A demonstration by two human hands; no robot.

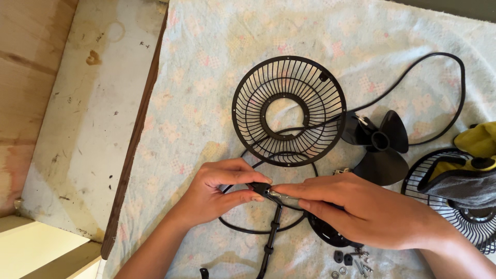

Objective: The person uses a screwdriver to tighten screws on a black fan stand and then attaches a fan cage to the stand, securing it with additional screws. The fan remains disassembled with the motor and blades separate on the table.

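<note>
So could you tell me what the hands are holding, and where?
The left hand pinches a small black part on the cord; the right hand holds a thin metal piece against it with its fingertips.

Makeshift home repair spot indicated: faded floral cloth (206,77) spread over stained, paint-worn wooden surface (82,129); dismantled black wire fan guard (288,111), black plastic fan blade (380,147), small loose screws (354,263) laid out on it.
</note>
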